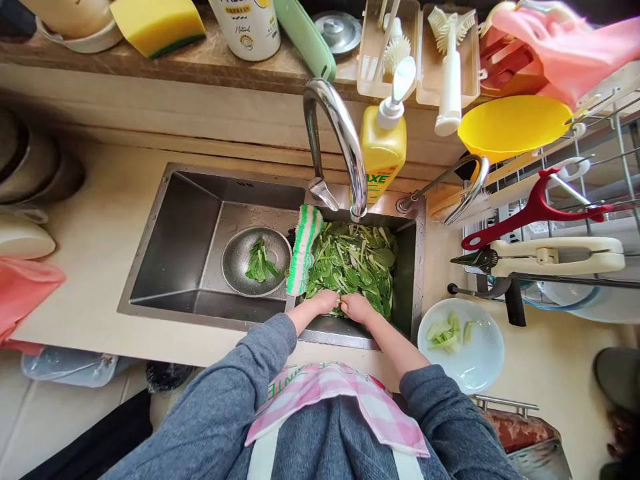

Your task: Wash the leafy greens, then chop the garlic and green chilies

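Observation:
Leafy greens [353, 263] fill the right basin, lying in water. At the front of this basin my left hand [326, 301] and my right hand [356, 307] are close together, fingers closed. Between them a small bit of pale green stem shows, gripped from both sides; most of it is hidden by the fingers. Left of the divider, a metal colander [233, 270] holds a small bunch of greens [261, 261]. A green-and-white striped cloth [304, 250] hangs over the divider.
A curved chrome faucet [345, 127] arches over the sink beside a yellow dish soap bottle [383, 150]. On the right counter stands a white plate [470, 367] with pale stem pieces. Further right is a wire rack [620, 153] with utensils; a ledge [190, 75] runs behind.

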Available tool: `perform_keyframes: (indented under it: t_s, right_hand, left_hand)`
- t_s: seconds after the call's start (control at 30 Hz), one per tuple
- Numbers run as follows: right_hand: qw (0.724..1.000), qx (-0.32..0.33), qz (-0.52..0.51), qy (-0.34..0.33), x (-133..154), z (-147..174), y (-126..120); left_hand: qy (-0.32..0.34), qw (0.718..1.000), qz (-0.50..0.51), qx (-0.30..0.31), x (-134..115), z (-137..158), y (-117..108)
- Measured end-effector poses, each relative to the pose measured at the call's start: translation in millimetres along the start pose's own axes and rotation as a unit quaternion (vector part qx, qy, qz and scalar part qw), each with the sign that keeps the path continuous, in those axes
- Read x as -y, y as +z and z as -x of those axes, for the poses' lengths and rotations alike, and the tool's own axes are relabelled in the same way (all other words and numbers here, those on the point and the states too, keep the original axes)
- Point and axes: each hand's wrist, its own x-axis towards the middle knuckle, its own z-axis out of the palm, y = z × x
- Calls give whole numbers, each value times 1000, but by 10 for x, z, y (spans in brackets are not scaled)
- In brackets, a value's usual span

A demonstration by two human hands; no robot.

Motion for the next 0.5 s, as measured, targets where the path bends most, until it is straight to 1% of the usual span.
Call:
perform_keyframes:
  t_s: [0.07,0.13,0.2,0.27,0.33,0.4,0.5]
  right_hand:
    - [999,-7,1,48,-14,-71,18]
    - [995,-22,-1,97,-91,-127,-17]
    - [992,-43,-6,120,-190,-152,-88]
    - [991,-63,-15,113,-255,-155,-158]
    - [993,-74,-18,93,-251,-156,-190]
    - [994,-70,-6,86,-193,-170,-180]
    - [994,-58,17,95,-106,-194,-145]
  left_hand:
    - [-2,1000,20,-1,-35,-35,85]
    - [3,999,46,-5,-45,-43,125]
    - [9,997,75,-17,-24,-33,116]
    - [13,994,103,-42,20,-20,74]
    - [14,990,124,-70,66,-11,27]
    - [10,987,135,-89,90,-6,-8]
    - [1,984,141,-112,66,1,-41]
